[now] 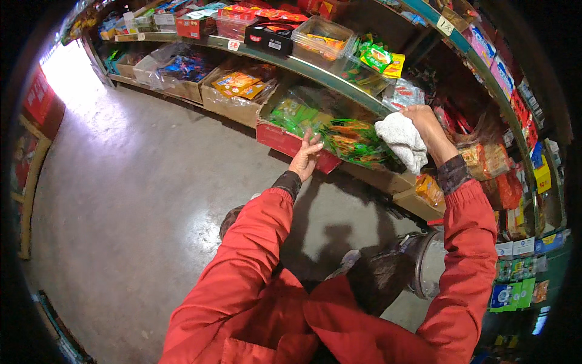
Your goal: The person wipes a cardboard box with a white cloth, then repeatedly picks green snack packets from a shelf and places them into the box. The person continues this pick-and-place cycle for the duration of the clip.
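Note:
My right hand (422,122) grips a crumpled white cloth (400,139), which hangs beside the teal shelf edge (345,86). Fingers spread, my left hand (307,157) is at the front of a red carton (277,136) on the lower shelf; whether it touches the carton I cannot tell. Inside the carton lie green snack packets (295,113) under clear plastic. Green and orange packets (354,141) fill the space between my hands. Behind the cloth, a clear plastic packet with red print (403,94) lies near the shelf edge.
On the upper shelf stand a clear plastic tub (323,38) and a black box (268,38). Cardboard boxes (234,107) line the lower shelf to the left. A round bucket-like container (429,264) stands by my leg. Concrete floor (136,191) stretches to the left.

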Action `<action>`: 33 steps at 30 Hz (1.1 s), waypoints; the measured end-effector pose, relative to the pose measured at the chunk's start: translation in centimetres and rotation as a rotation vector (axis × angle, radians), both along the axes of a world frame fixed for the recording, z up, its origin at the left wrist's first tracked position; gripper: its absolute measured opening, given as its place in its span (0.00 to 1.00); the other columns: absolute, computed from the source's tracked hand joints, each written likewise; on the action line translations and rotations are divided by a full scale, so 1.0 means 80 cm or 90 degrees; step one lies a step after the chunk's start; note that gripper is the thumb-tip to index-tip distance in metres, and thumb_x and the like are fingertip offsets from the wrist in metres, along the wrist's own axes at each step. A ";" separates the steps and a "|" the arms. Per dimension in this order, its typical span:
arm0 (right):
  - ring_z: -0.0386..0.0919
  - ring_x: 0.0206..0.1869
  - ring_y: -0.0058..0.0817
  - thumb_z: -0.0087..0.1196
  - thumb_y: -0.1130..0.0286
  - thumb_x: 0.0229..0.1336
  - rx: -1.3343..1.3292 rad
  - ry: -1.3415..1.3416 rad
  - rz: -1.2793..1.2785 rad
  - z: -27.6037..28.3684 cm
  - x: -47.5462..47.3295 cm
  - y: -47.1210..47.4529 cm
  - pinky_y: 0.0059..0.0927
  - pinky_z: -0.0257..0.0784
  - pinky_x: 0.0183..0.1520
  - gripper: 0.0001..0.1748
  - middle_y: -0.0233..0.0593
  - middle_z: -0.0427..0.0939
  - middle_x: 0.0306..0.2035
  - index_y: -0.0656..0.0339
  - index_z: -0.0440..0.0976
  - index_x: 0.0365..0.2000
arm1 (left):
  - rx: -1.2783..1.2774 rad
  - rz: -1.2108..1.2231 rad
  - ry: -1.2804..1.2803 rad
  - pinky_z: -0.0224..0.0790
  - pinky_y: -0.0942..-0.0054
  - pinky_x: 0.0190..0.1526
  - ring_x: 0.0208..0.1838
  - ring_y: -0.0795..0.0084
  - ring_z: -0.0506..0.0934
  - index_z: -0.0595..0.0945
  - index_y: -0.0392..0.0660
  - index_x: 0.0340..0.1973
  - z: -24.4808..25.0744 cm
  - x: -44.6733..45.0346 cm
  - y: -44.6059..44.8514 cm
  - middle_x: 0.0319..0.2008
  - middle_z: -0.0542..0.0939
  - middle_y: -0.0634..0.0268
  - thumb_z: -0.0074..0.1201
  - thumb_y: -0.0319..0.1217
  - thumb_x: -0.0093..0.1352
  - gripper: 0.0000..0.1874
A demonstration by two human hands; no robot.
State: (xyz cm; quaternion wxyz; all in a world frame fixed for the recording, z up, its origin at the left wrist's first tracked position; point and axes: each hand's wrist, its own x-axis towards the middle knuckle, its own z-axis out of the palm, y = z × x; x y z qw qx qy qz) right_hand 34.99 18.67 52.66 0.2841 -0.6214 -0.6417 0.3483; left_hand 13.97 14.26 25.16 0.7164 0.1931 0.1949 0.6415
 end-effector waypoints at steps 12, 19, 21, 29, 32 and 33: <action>0.71 0.28 0.17 0.52 0.72 0.56 0.083 -0.040 0.174 0.025 -0.003 -0.012 0.23 0.66 0.32 0.08 0.27 0.76 0.25 0.65 0.77 0.26 | 0.095 -0.104 -0.255 0.52 0.55 0.67 0.64 0.61 0.64 0.67 0.44 0.59 -0.022 0.030 0.024 0.60 0.69 0.62 0.51 0.30 0.68 0.23; 0.76 0.24 0.23 0.52 0.78 0.51 -0.110 0.208 0.115 0.013 0.004 0.013 0.23 0.71 0.29 0.04 0.35 0.78 0.24 0.68 0.77 0.26 | 0.146 -0.206 -0.195 0.57 0.51 0.63 0.64 0.63 0.64 0.60 0.55 0.65 -0.038 0.018 0.005 0.64 0.64 0.67 0.58 0.34 0.65 0.34; 0.78 0.25 0.25 0.52 0.78 0.51 -0.115 0.226 0.107 0.011 0.008 0.017 0.24 0.73 0.30 0.05 0.37 0.79 0.25 0.69 0.77 0.28 | 0.133 -0.234 -0.162 0.59 0.51 0.62 0.65 0.63 0.64 0.59 0.55 0.66 -0.043 0.019 -0.004 0.64 0.64 0.68 0.57 0.35 0.65 0.36; 0.78 0.25 0.27 0.51 0.77 0.51 -0.141 0.238 0.128 -0.001 0.013 0.019 0.25 0.74 0.32 0.07 0.41 0.80 0.27 0.70 0.76 0.30 | 0.146 -0.310 -0.233 0.56 0.38 0.60 0.66 0.58 0.62 0.56 0.58 0.67 -0.057 0.049 -0.020 0.65 0.63 0.67 0.59 0.35 0.64 0.39; 0.78 0.24 0.27 0.51 0.76 0.50 -0.147 0.209 0.126 -0.002 0.014 0.015 0.24 0.73 0.31 0.08 0.40 0.80 0.25 0.70 0.77 0.29 | 0.100 -0.317 -0.296 0.56 0.36 0.59 0.66 0.57 0.61 0.56 0.59 0.66 -0.062 0.062 -0.028 0.65 0.63 0.67 0.59 0.34 0.64 0.38; 0.78 0.24 0.27 0.51 0.76 0.50 -0.147 0.187 0.104 -0.002 0.014 0.014 0.24 0.72 0.31 0.08 0.39 0.80 0.25 0.70 0.77 0.29 | 0.087 -0.318 -0.307 0.57 0.36 0.58 0.66 0.57 0.61 0.56 0.59 0.66 -0.063 0.064 -0.029 0.65 0.63 0.67 0.59 0.34 0.64 0.38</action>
